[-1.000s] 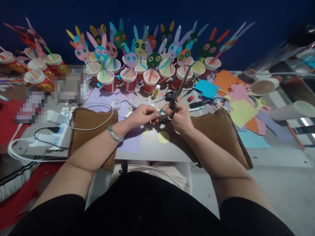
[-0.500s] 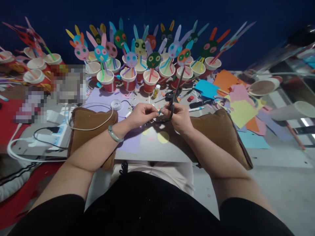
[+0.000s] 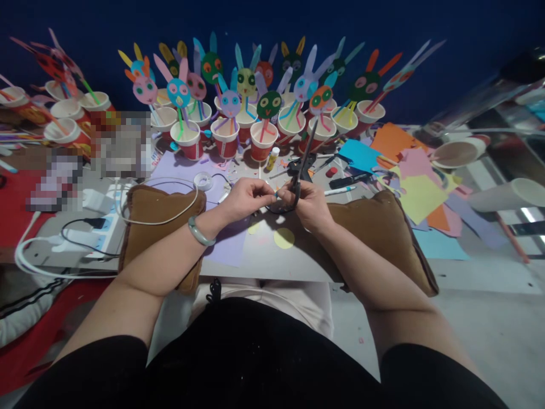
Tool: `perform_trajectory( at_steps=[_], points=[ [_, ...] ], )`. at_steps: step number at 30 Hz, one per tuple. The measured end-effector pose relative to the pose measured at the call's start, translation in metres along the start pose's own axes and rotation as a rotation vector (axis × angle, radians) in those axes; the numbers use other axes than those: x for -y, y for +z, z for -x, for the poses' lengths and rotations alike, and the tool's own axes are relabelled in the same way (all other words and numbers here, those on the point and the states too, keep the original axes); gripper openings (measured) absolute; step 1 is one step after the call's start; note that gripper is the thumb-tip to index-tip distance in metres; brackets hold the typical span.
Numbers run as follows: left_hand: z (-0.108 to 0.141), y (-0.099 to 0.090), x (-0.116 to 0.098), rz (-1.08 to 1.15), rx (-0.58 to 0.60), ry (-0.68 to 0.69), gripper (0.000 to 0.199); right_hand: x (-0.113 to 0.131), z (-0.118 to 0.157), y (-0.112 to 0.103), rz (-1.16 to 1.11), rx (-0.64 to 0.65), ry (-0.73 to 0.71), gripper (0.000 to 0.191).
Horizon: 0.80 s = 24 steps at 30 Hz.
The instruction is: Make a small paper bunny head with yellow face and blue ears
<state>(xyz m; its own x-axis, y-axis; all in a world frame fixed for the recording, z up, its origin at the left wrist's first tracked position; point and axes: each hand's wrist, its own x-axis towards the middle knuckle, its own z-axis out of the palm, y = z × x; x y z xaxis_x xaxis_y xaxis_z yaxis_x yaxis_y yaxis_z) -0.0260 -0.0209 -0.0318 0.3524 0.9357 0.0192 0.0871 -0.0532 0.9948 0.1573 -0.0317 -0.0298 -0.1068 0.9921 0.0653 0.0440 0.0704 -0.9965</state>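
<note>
Both hands meet at the middle of the table, fingertips nearly touching. My left hand [image 3: 251, 199], with a bangle [image 3: 200, 232] on its wrist, pinches a tiny blue piece [image 3: 276, 193]. My right hand [image 3: 310, 205] is closed on dark scissors [image 3: 304, 162], whose blades point up and away; its thumb and fingertip also meet at the blue piece. The piece is mostly hidden by the fingers. Just below the hands lies a yellow paper circle [image 3: 284, 238]. A glue stick [image 3: 273, 159] stands beyond them.
Paper cups [image 3: 264, 141] with rabbit figures stand along the back. Brown cushions [image 3: 378, 233] lie under both forearms. Coloured paper [image 3: 419, 193] is spread at the right; cables and a power strip [image 3: 104, 233] are at the left.
The whole view has shifted slightly, so the cups and table things appear a little further right. Both hands keep nearly the same pose and hold.
</note>
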Motion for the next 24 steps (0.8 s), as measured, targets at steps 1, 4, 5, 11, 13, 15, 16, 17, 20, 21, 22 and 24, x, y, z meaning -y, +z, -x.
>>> perform_trajectory(
  at_steps=[1, 4, 5, 11, 13, 15, 16, 17, 20, 21, 22, 24],
  points=[
    [0.0, 0.0, -0.001, 0.0, 0.005, -0.005, 0.009, 0.0, 0.0, 0.0, 0.004, 0.004, -0.004, 0.033],
    [0.001, 0.0, -0.004, 0.024, 0.014, -0.042, 0.009, -0.001, 0.0, 0.0, 0.011, 0.012, -0.018, 0.031],
    [0.001, 0.001, -0.005, 0.037, 0.013, -0.064, 0.009, -0.001, 0.0, 0.0, 0.012, 0.008, -0.021, 0.031],
    [0.004, 0.002, -0.013, 0.125, 0.032, -0.184, 0.005, -0.002, -0.001, -0.002, 0.034, 0.02, -0.037, 0.033],
    [0.005, 0.002, -0.014, 0.162, 0.039, -0.208, 0.006, -0.001, 0.0, -0.002, 0.041, 0.025, -0.044, 0.033],
    [0.005, 0.002, -0.015, 0.19, 0.054, -0.23, 0.007, -0.001, 0.0, -0.002, 0.042, 0.023, -0.056, 0.034],
    [0.006, 0.002, -0.015, 0.193, 0.065, -0.237, 0.007, -0.001, 0.0, -0.002, 0.049, 0.028, -0.065, 0.035],
    [0.006, 0.001, -0.016, 0.187, 0.077, -0.241, 0.008, -0.001, 0.001, -0.002, 0.06, 0.034, -0.074, 0.035],
    [0.005, 0.001, -0.019, 0.155, 0.087, -0.227, 0.011, 0.0, 0.001, -0.001, 0.094, 0.033, -0.089, 0.039],
    [0.005, 0.001, -0.019, 0.153, 0.073, -0.214, 0.012, 0.001, 0.001, -0.001, 0.1, 0.026, -0.09, 0.04],
    [0.005, 0.001, -0.02, 0.162, 0.05, -0.192, 0.012, 0.001, 0.001, -0.001, 0.105, 0.019, -0.09, 0.042],
    [0.005, 0.001, -0.02, 0.213, -0.008, -0.122, 0.013, 0.003, 0.001, -0.002, 0.135, 0.023, -0.096, 0.047]
  ],
)
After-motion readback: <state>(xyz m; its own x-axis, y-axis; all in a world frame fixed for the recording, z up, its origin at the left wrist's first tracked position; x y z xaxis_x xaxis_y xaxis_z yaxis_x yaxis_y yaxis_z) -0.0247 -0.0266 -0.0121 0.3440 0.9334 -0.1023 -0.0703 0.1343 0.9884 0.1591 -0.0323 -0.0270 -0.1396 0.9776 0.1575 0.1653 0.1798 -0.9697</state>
